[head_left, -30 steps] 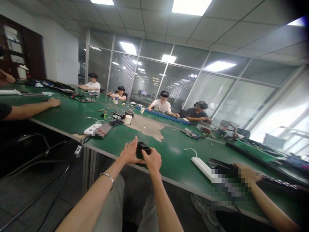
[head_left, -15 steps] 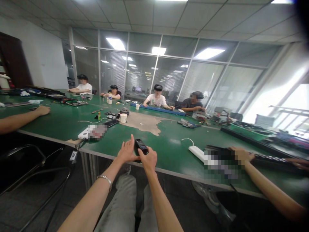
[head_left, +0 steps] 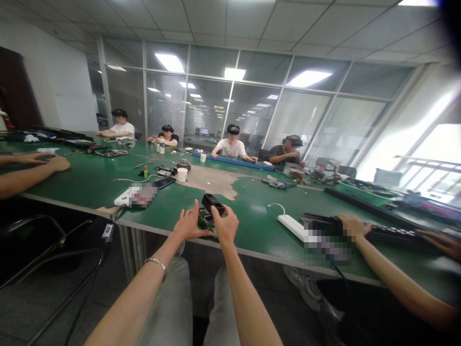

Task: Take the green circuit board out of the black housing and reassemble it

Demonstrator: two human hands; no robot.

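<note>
Green laminate tops the long workbench (head_left: 82,180), worn through to a tan patch (head_left: 212,181) near its middle. Far to the left of the patch, a co-worker's hand (head_left: 57,163) rests on the surface, and closer to the patch lies a white box (head_left: 126,198), partly pixelated. Straight below the patch, at the bench's near edge, the person's left hand (head_left: 189,226), with a silver bracelet (head_left: 156,263) at the wrist, has its fingers spread wide, just beside a small green circuit board (head_left: 205,220). Whether the board lies on the bench or is held cannot be told. The right hand (head_left: 226,228) pinches a black rectangular module (head_left: 212,203) in a narrow grip, above the board. Farther right of the patch sit a white power strip (head_left: 290,227) and another co-worker's hand (head_left: 353,226), on a blurred black item (head_left: 324,226).
</note>
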